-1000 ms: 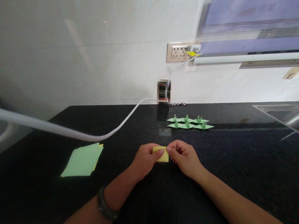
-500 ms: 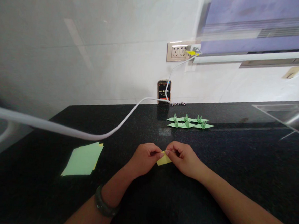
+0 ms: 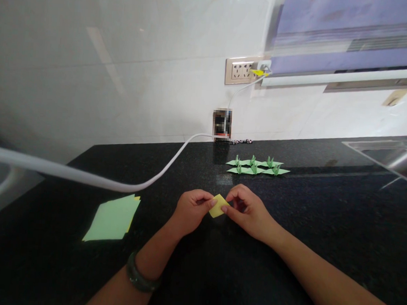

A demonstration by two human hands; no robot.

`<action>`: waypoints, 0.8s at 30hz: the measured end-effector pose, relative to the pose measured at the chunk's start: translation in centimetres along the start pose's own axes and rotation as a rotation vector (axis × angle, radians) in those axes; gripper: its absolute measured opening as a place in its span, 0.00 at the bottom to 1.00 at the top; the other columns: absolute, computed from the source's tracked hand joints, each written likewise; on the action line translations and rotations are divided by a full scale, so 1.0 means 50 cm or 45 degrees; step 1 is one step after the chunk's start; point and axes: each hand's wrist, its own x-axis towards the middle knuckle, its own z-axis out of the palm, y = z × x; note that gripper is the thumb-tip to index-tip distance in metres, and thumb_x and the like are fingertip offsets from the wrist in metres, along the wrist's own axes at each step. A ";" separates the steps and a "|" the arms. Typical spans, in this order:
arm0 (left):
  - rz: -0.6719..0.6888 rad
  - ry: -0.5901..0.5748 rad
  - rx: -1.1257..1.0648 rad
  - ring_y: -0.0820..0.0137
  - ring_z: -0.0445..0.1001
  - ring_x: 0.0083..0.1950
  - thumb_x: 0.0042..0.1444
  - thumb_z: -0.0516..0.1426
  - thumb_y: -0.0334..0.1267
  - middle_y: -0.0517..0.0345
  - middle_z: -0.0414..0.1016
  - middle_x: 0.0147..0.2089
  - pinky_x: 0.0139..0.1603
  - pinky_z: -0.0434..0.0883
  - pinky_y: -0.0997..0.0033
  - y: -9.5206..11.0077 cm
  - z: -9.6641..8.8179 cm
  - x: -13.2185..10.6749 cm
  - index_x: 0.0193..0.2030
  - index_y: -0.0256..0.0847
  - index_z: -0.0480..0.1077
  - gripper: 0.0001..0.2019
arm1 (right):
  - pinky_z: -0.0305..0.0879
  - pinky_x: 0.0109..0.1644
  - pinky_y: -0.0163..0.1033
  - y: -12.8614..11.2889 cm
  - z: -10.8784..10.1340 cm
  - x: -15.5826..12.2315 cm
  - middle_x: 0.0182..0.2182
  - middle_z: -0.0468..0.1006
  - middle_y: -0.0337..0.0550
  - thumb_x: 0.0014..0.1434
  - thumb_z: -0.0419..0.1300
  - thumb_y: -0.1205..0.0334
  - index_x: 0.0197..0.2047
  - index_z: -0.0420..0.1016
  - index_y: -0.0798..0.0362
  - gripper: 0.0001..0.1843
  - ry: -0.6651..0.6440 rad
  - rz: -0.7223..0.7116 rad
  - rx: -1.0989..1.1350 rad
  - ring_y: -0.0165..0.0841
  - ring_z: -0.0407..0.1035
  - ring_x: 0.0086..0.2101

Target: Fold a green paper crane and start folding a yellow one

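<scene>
From my remote seat I see a thick white cable sweeping in from the left over the black counter; if it were snagged, I think it could drag across the work. Below it lies a stack of green and yellow sheets with uneven edges, and a careless brush of the left forearm could scatter it. The left hand, a dark bangle on its wrist, pinches the left side of a small folded yellow paper between thumb and fingers. That paper is between the 2 hands, a corner pointing away from me. The right hand pinches the opposite side, thumb on top. If the 2 pinches pulled unevenly, I'd expect a skewed crease or a tear. Beyond it stand 6 green paper cranes in 2 rows of 3, close enough together that a bump could upset several.

As for what I can't make out: the cable runs out of frame, fingertips behind the paper are hidden, and I can't tell whether it touches the counter. The upright object by the wall is pixelated, and the sink is cut off at right.
</scene>
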 end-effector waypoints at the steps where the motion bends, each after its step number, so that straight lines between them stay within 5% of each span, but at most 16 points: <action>1: 0.004 0.005 0.006 0.71 0.68 0.28 0.46 0.57 0.39 0.55 0.73 0.27 0.29 0.65 0.74 0.001 0.000 0.000 0.30 0.36 0.74 0.09 | 0.56 0.26 0.32 0.000 0.000 0.000 0.28 0.64 0.39 0.50 0.57 0.63 0.31 0.65 0.53 0.05 0.005 -0.007 -0.001 0.26 0.57 0.24; 14: 0.036 0.071 0.055 0.72 0.68 0.28 0.47 0.56 0.39 0.57 0.73 0.26 0.29 0.65 0.75 0.008 -0.002 0.003 0.27 0.36 0.74 0.08 | 0.59 0.30 0.34 0.001 -0.002 -0.003 0.31 0.66 0.41 0.49 0.58 0.66 0.34 0.70 0.51 0.07 -0.097 -0.130 -0.029 0.28 0.61 0.29; 19: 0.063 0.151 0.134 0.72 0.69 0.28 0.48 0.55 0.39 0.56 0.73 0.26 0.29 0.65 0.75 0.007 -0.003 0.001 0.27 0.36 0.73 0.09 | 0.59 0.30 0.34 0.000 -0.002 -0.003 0.30 0.66 0.40 0.49 0.59 0.65 0.33 0.70 0.52 0.06 -0.133 -0.110 -0.045 0.28 0.61 0.28; 24: 0.052 0.159 0.085 0.71 0.69 0.28 0.48 0.55 0.39 0.56 0.73 0.26 0.29 0.65 0.75 0.004 0.002 0.000 0.28 0.36 0.73 0.09 | 0.59 0.27 0.32 0.005 0.009 -0.005 0.29 0.66 0.39 0.50 0.58 0.60 0.36 0.66 0.52 0.09 0.010 0.059 0.132 0.26 0.60 0.25</action>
